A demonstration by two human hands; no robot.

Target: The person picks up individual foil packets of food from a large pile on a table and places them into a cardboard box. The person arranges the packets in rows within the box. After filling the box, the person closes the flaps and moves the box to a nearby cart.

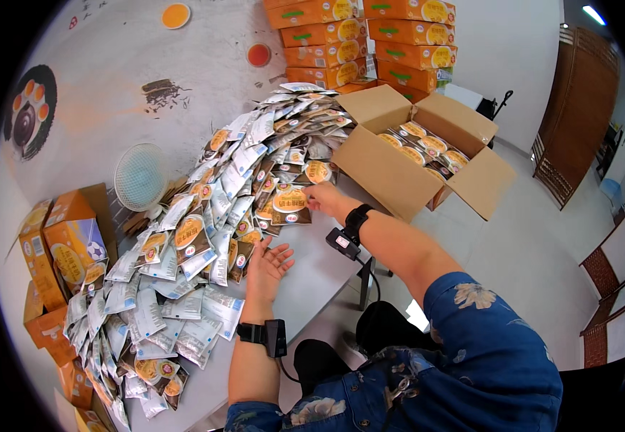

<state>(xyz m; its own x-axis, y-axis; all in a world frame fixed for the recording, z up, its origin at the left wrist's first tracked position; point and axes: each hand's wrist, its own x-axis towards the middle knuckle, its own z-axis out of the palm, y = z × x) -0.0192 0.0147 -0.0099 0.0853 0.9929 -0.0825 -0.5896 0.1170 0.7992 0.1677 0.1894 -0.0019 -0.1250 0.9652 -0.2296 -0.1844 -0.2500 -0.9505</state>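
Note:
My right hand [323, 200] pinches the right edge of a brown-and-orange milk pouch [289, 204], which lies face up at the front of a long heap of pouches [237, 167]. My left hand [269, 264] is palm up with its fingers apart, holding nothing, beside the heap's near edge. Close to its fingertips lies another brown pouch [239, 256]. Many pouches show their white printed backs [147, 313]; others show the orange-and-brown front. An open cardboard box [390, 167], flaps spread, stands beyond my right hand with rows of pouches [423, 143] inside.
The heap covers much of a grey table [328, 259]. Orange printed cartons are stacked at the back [323, 48] and to its right [412, 48]. More orange cartons [69, 243] and a white fan [140, 175] stand at left. Cabled sensor boxes [275, 337] are strapped to both wrists.

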